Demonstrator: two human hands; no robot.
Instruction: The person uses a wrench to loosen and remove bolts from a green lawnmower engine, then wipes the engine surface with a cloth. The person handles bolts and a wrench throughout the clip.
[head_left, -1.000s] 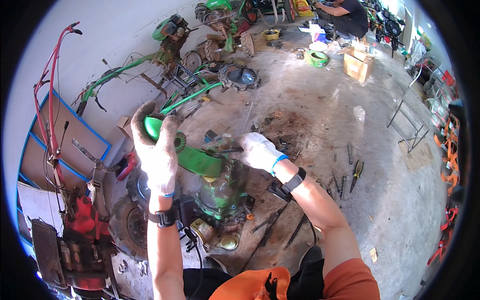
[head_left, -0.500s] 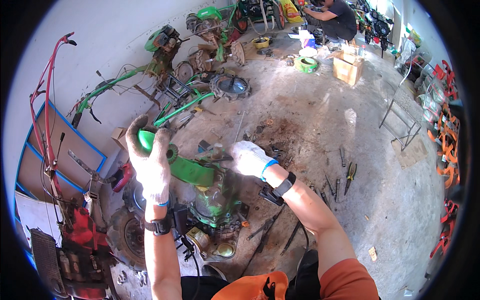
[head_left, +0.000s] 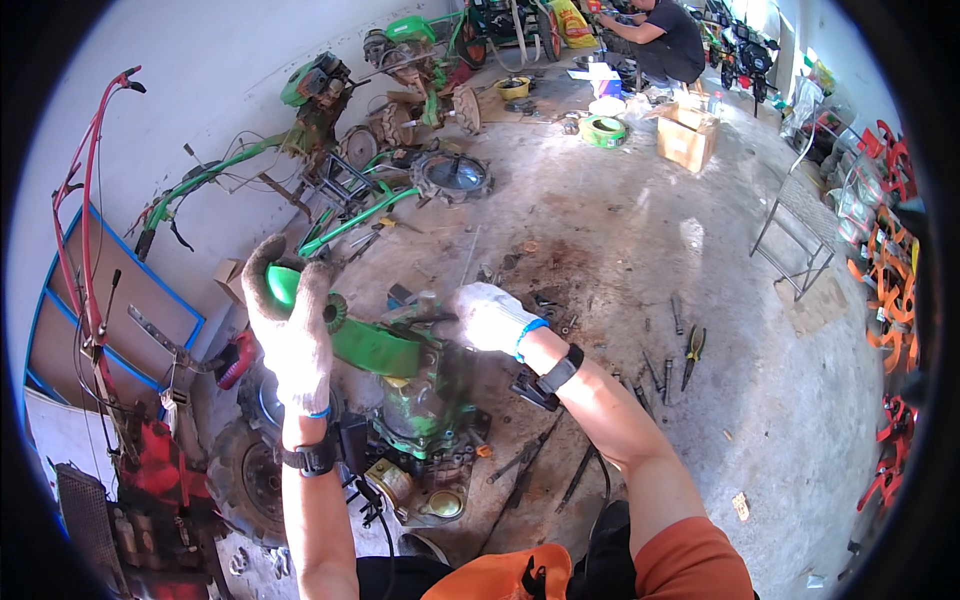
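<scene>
Left hand (head_left: 292,335) grips green housing (head_left: 365,345); right hand (head_left: 490,317) closed on its far end. I'd keep it level over engine (head_left: 420,430).

Concrete floor (head_left: 640,250), grey, oil-stained near centre, sunlit patches toward 1 o'clock. White plastered wall (head_left: 200,90) from 9 to 11 o'clock. Blue-framed board (head_left: 100,310) leans against it at 9 o'clock. Metal frame stand (head_left: 800,235) at 3 o'clock.
</scene>
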